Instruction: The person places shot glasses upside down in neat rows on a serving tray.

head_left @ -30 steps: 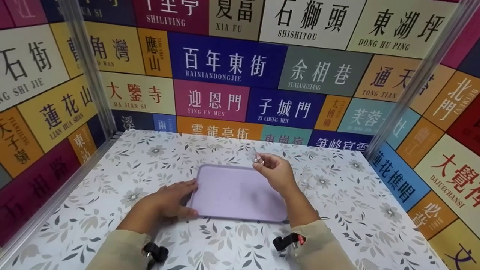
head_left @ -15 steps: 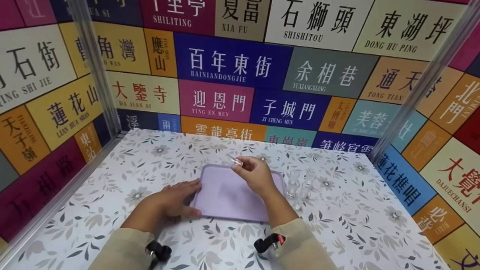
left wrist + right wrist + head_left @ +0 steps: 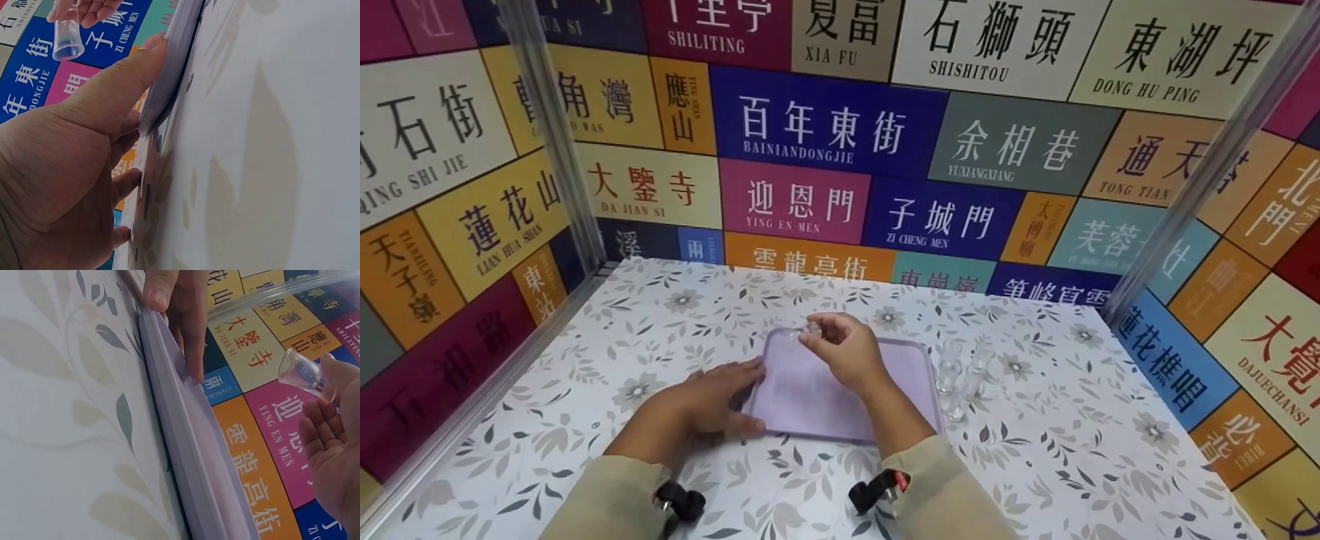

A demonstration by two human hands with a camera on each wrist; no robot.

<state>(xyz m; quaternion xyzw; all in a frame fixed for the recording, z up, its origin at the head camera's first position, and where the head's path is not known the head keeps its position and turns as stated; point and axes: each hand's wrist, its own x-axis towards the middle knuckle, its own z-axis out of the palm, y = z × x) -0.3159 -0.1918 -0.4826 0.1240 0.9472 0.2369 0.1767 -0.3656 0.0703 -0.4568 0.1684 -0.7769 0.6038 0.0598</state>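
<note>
My right hand (image 3: pixel 844 352) pinches a small clear stemmed glass (image 3: pixel 301 374) between thumb and fingertips, over the far left part of a pale purple tray (image 3: pixel 825 405). In the left wrist view the flared end of this glass (image 3: pixel 68 42) points downward; the fingers hide its other end. At the tray's left side rests my left hand (image 3: pixel 705 401), thumb near the front corner and the other fingers spread toward the back corner. Several more clear glasses (image 3: pixel 950 369) stand close together just right of the tray.
A white tabletop with a grey leaf and flower print (image 3: pixel 682 300) lies under everything. Colourful sign-covered walls (image 3: pixel 825 120) close off the back and both sides, with clear upright corner strips (image 3: pixel 559 142).
My right hand has moved left across the tray with the glass, which has turned from pointing up to tilting down. The left hand stays at the tray's left edge.
</note>
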